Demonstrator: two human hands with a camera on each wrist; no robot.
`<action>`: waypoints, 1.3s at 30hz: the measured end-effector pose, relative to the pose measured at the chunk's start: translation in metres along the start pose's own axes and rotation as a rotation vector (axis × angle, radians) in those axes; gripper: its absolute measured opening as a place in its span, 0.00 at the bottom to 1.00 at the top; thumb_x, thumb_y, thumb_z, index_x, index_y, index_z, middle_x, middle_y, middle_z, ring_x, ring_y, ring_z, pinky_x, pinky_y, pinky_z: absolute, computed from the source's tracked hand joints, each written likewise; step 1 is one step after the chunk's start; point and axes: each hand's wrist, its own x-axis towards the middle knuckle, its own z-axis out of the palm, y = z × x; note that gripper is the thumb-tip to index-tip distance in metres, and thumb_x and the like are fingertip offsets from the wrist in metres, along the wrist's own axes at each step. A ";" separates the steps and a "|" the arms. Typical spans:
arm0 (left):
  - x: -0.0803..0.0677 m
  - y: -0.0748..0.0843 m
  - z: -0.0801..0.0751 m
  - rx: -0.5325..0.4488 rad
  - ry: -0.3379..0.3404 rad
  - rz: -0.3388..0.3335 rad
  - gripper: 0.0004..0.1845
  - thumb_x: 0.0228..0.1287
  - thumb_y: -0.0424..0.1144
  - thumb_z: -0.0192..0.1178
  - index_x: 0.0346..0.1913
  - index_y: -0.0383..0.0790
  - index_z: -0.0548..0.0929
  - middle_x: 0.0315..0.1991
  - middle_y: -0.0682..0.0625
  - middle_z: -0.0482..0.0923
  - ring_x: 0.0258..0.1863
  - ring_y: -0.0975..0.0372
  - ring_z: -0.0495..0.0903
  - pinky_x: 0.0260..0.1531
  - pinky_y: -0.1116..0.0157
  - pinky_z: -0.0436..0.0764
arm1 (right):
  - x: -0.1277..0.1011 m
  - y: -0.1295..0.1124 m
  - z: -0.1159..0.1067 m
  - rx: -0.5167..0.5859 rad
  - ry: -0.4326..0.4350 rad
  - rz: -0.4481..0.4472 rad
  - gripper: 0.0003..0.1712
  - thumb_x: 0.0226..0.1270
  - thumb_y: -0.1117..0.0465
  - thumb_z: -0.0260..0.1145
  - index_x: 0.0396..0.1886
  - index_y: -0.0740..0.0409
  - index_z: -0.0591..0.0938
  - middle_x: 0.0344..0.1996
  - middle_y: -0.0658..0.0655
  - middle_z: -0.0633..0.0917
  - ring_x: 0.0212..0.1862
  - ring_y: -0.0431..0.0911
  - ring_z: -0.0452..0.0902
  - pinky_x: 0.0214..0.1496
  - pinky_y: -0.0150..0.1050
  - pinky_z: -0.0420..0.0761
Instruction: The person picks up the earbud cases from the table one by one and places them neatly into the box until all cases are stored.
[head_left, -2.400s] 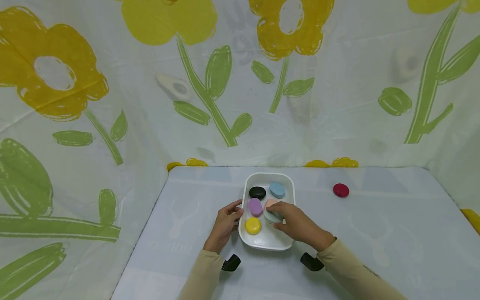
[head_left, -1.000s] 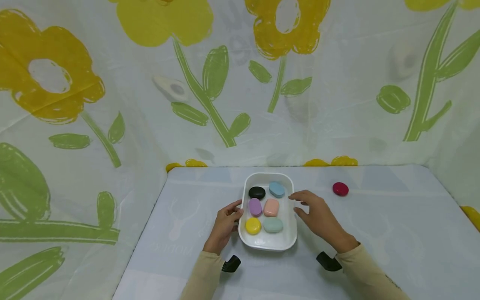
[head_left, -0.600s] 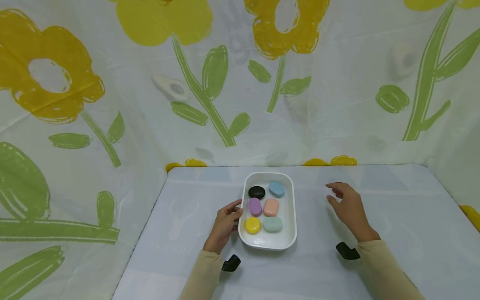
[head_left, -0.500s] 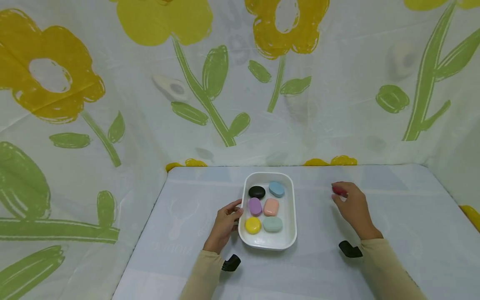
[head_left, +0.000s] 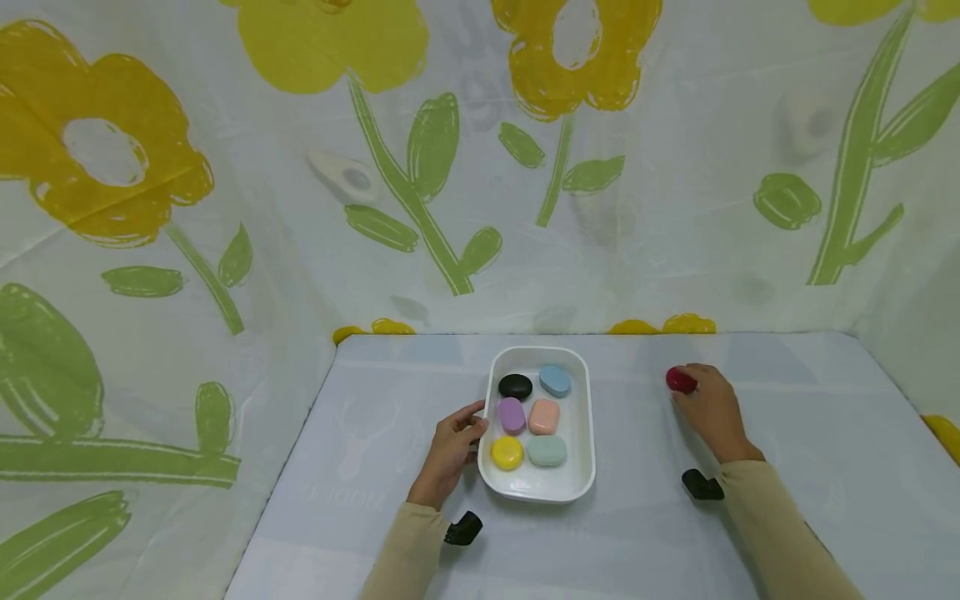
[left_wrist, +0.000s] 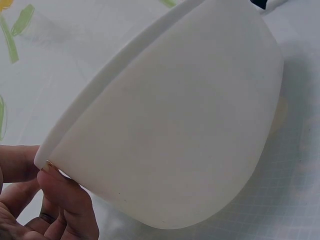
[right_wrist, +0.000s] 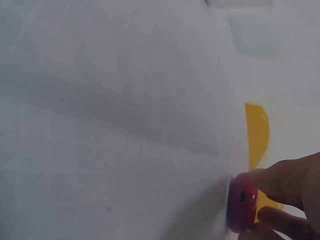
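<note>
At the right of the head view, my right hand (head_left: pixel 708 408) pinches a glossy dark-red bar of soap (head_left: pixel 678 380). The right wrist view shows the fingers at the edge of that red soap (right_wrist: pixel 243 202), which is seen edge-on. My left hand (head_left: pixel 448 450) holds the left rim of a white rectangular tray (head_left: pixel 536 492) with rounded corners. In the left wrist view, the thumb and a finger pinch the corner of the tray's wall (left_wrist: pixel 170 115). Inside the tray lie black (head_left: pixel 515 386), blue (head_left: pixel 555 381), purple (head_left: pixel 512 415), pink (head_left: pixel 544 417), yellow (head_left: pixel 507 453) and pale green (head_left: pixel 547 451) soaps.
A pale printed cloth covers the table (head_left: pixel 630 533). White curtains (head_left: pixel 675 208) with yellow flowers and green stems hang behind and to the left. Black wrist-camera mounts (head_left: pixel 464 528) stick out from both sleeves.
My right hand left the pale green soap in the tray, moved right to the red soap and took hold of it. My left hand stays at the tray's rim.
</note>
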 end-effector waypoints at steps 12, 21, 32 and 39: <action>-0.001 0.000 0.002 0.003 -0.003 0.009 0.24 0.81 0.34 0.58 0.74 0.33 0.75 0.46 0.48 0.76 0.32 0.61 0.78 0.28 0.68 0.81 | 0.011 -0.002 0.000 -0.149 0.001 -0.045 0.22 0.63 0.76 0.73 0.55 0.85 0.81 0.56 0.84 0.77 0.58 0.78 0.73 0.61 0.70 0.76; -0.001 0.000 0.002 0.006 -0.006 0.014 0.25 0.81 0.35 0.58 0.75 0.33 0.74 0.46 0.47 0.76 0.32 0.61 0.78 0.28 0.68 0.81 | 0.013 -0.003 -0.001 -0.170 -0.061 -0.027 0.20 0.67 0.74 0.70 0.54 0.85 0.82 0.57 0.82 0.80 0.61 0.77 0.75 0.63 0.69 0.75; -0.001 -0.002 0.001 -0.002 -0.008 0.009 0.25 0.81 0.34 0.58 0.75 0.33 0.74 0.46 0.48 0.76 0.32 0.62 0.78 0.27 0.69 0.80 | 0.000 -0.005 0.002 -0.159 -0.084 0.016 0.20 0.68 0.73 0.71 0.55 0.85 0.81 0.58 0.81 0.80 0.63 0.77 0.74 0.64 0.69 0.75; 0.000 -0.001 0.001 -0.002 -0.005 0.008 0.24 0.81 0.34 0.58 0.75 0.33 0.75 0.46 0.47 0.76 0.31 0.62 0.78 0.27 0.69 0.80 | -0.005 -0.004 0.002 -0.154 -0.088 0.015 0.20 0.67 0.73 0.72 0.54 0.84 0.82 0.58 0.81 0.80 0.62 0.77 0.74 0.63 0.69 0.76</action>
